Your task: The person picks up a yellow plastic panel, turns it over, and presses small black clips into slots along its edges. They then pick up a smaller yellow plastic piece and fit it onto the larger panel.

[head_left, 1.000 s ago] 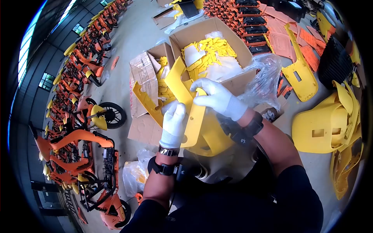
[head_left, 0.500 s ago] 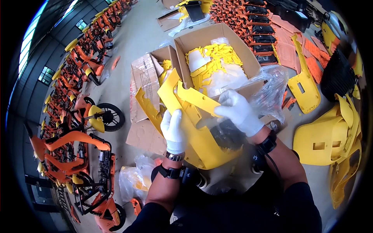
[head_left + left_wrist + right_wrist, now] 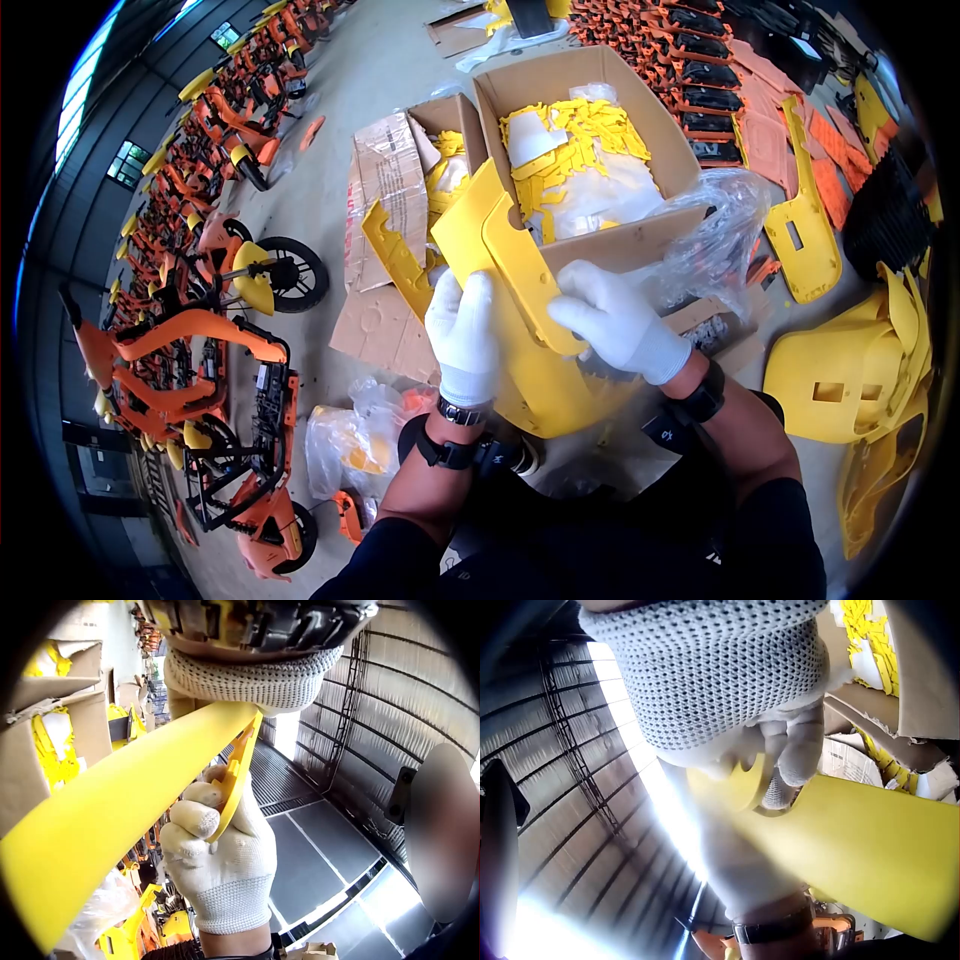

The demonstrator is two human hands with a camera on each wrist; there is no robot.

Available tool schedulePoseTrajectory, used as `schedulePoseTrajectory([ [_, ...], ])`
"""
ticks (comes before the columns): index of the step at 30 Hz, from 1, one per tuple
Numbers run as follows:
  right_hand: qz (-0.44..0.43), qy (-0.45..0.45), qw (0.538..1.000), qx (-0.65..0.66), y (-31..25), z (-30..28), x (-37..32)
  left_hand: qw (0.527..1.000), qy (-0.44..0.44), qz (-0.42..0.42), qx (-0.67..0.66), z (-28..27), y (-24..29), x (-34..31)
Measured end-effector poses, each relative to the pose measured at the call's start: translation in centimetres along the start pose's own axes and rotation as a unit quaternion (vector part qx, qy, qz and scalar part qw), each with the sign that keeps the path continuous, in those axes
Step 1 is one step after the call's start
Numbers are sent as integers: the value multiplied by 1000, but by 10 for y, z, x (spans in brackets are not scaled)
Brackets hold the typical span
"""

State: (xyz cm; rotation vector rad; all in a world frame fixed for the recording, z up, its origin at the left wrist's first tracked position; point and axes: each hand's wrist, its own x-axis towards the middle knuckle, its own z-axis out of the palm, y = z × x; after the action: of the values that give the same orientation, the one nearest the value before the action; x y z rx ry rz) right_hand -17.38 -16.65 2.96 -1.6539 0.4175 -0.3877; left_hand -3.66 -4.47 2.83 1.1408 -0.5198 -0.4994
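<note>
In the head view a large curved yellow panel [image 3: 545,393] is held by my gloved left hand [image 3: 464,335], its fingers round the left edge. A narrower yellow strip [image 3: 520,270] lies along the panel's right side. My gloved right hand [image 3: 622,322] pinches the strip's lower end between thumb and fingers. The left wrist view shows the right hand [image 3: 221,862] with curled fingers on the strip [image 3: 238,780], beside the broad yellow panel [image 3: 127,802]. In the right wrist view, gloved fingers [image 3: 802,750] are at the yellow part's edge; the panel's far side is hidden.
Beyond the hands stand cardboard boxes [image 3: 690,165] of small yellow pieces, with clear plastic wrap [image 3: 725,235] at their right. Another yellow part [image 3: 398,262] leans at the left box. Orange scooters [image 3: 200,345] line the left; yellow shells [image 3: 825,375] lie at right.
The strip has swung from angling out over the box to lying along the panel. My right hand moved down with its end. Earlier still, that hand was higher, at the strip's upper end.
</note>
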Motion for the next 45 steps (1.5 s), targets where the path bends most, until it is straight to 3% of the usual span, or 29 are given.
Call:
schedulePoseTrajectory([
  [12, -67, 10, 995, -71, 1, 12, -5, 997, -16, -54, 44, 12, 42, 18],
  [20, -67, 32, 991, -107, 1, 10, -5, 998, -15, -38, 54, 12, 32, 17],
  [22, -48, 43, 996, -60, 12, 10, -3, 994, -43, -62, 77, 10, 24, 12],
  [25, -40, 51, 991, -114, 7, -3, -1, 985, -85, -85, 122, 8, 3, -1],
  [29, -6, 31, 999, -24, 25, -2, 0, 986, -97, -117, 64, 0, 4, 3],
  [32, 27, -101, 993, -45, 19, -11, 4, 987, -87, -117, 67, 1, 6, 1],
  [35, -38, -68, 992, -100, 33, -1, 2, 989, -72, -92, 86, 10, 7, -7],
  [39, -12, -28, 995, -98, 15, 12, -8, 990, -55, -70, 112, 11, 3, -8],
  [40, -54, 8, 996, -73, 28, 20, -7, 992, -45, -64, 95, 12, 1, -9],
  [42, -47, 18, 996, -71, 28, 21, -5, 996, -25, -49, 63, 14, 1, -9],
  [45, -54, 13, 994, -96, 20, 22, -9, 995, -56, -71, 37, 2, 0, -3],
])
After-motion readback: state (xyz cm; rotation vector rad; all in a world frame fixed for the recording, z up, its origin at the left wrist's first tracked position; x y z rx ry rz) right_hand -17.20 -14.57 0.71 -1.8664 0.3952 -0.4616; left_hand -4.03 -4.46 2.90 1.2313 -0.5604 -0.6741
